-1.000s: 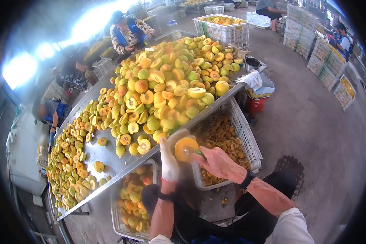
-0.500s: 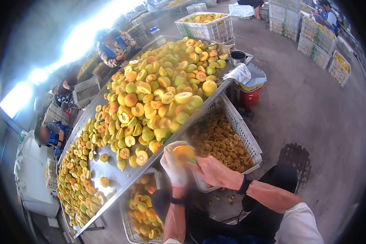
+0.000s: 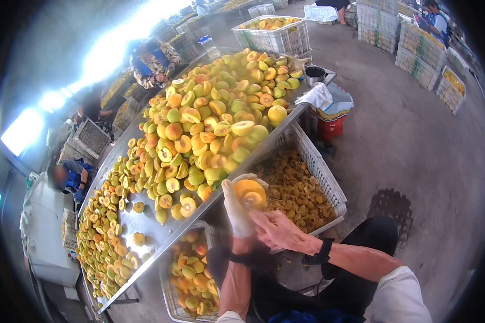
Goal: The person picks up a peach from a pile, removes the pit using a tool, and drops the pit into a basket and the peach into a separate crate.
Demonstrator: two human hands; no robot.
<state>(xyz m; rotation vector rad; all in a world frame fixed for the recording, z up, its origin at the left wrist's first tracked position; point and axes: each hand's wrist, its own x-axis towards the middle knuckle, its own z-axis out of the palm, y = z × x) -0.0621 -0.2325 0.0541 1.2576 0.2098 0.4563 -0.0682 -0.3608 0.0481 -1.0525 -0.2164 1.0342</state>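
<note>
My left hand (image 3: 236, 212), in a white glove, holds a halved yellow peach (image 3: 249, 189) with its cut face turned up. My bare right hand (image 3: 280, 230) is closed just below the peach, fingertips at its lower edge. What its fingers grip is blurred and I cannot make it out. Both hands are beyond the near edge of a sloping metal table (image 3: 164, 237). Heaped on this table are many halved peaches (image 3: 199, 129), green-yellow to orange. Under my hands stands a white crate (image 3: 334, 196) of brown-orange scraps (image 3: 299, 188).
Another crate (image 3: 170, 293) with peach halves stands below the table, left of my legs. A metal cup (image 3: 315, 75) and a white glove (image 3: 316, 96) lie at the table's right corner, by a red bucket (image 3: 330, 127). Several people work around; stacked crates (image 3: 417, 51) stand behind.
The peach half and my left hand have shifted slightly right, and the cut face now shows more. My right hand has moved down a little from over the fruit.
</note>
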